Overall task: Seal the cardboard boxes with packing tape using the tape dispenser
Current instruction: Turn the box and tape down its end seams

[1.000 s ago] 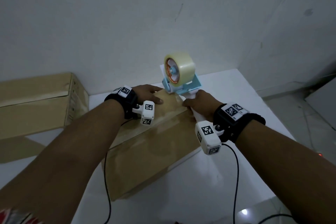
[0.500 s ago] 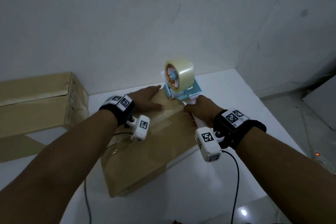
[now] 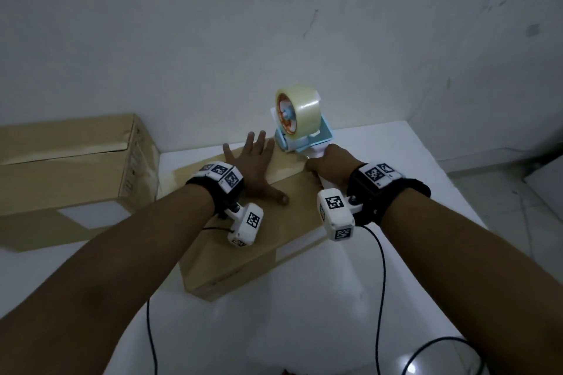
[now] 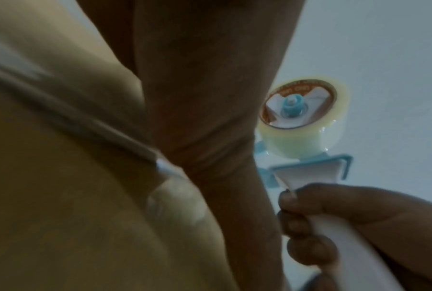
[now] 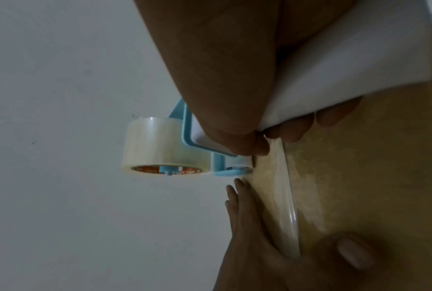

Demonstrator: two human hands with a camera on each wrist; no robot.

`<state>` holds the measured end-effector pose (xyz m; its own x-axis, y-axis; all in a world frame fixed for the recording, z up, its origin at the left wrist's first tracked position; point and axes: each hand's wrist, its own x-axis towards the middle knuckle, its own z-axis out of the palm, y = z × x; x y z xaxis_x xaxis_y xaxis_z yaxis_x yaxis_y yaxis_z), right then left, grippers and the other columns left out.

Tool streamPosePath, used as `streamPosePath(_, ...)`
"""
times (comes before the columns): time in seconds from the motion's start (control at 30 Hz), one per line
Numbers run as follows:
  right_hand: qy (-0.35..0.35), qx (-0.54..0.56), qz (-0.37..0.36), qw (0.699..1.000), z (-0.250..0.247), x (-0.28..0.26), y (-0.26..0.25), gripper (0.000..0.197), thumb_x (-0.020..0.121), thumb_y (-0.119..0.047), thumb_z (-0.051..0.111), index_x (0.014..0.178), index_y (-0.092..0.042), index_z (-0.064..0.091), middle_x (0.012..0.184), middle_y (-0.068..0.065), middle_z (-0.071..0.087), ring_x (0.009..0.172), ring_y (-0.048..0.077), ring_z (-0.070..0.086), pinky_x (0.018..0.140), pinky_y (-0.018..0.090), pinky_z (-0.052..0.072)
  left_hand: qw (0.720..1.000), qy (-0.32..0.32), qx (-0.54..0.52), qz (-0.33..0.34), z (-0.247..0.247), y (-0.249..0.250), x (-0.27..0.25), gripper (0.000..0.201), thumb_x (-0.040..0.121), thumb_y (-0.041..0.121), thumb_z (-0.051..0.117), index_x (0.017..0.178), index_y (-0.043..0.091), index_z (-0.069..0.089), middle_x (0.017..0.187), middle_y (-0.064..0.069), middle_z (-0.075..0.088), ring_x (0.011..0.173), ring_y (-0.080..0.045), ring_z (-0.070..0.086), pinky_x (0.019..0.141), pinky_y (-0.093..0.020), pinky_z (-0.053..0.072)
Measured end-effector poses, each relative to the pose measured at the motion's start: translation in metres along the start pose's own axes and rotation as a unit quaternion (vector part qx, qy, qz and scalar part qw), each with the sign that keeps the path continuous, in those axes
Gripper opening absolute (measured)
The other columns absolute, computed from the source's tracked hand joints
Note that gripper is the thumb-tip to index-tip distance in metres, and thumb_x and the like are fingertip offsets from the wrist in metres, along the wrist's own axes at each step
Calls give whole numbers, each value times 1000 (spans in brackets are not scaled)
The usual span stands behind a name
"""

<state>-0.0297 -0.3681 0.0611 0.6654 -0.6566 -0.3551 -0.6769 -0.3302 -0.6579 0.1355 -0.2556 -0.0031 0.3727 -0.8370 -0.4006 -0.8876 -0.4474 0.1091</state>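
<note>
A flat cardboard box lies on the white table in front of me. My left hand presses flat on its top with fingers spread, thumb out to the side. My right hand grips the white handle of the blue and white tape dispenser, which stands at the box's far corner with its roll of clear tape upright. A strip of clear tape runs along the box seam beside my left fingers.
A larger cardboard box stands at the left against the white wall. The table's right edge drops to a tiled floor. Black cables trail from both wrist cameras toward me.
My left hand has slid forward along the box top and spread flat beside the dispenser. The dispenser stays at the far corner in my right hand; the view has shifted slightly.
</note>
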Motion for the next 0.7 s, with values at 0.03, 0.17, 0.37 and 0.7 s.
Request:
streamPosePath(0.03,-2,-4,-4,1000,0,0,0,12,85,-14,63,75,-8,61,73,6,63,73,21,59,68,28,47,1000,0,-8,6,3,5,-1,153,43,96,56,151,23,-23,159,2,-30,145,-25,-27,106,-74,-10)
streamPosePath(0.17,-5,-6,2,1000,-1,0,4,23,86,-15,61,63,-11,58,64,1,60,63,16,57,60,24,44,999,7,-32,3,10,11,-1,154,40,95,58,150,26,-25,159,4,-29,145,-23,-29,104,-76,-12)
streamPosePath(0.37,0,45,27,999,1,-18,17,18,86,-12,62,68,-9,58,62,5,61,54,16,55,52,23,44,1000,5,-22,4,7,9,-1,153,39,95,58,152,27,-21,160,5,-27,146,-22,-27,105,-75,-10)
streamPosePath(0.7,21,167,58,984,7,-67,53,12,87,-6,61,76,-3,56,59,12,56,41,19,51,44,26,45,1000,-11,-9,1,1,10,-3,157,33,99,53,153,27,-18,161,5,-24,148,-23,-21,107,-75,-3)
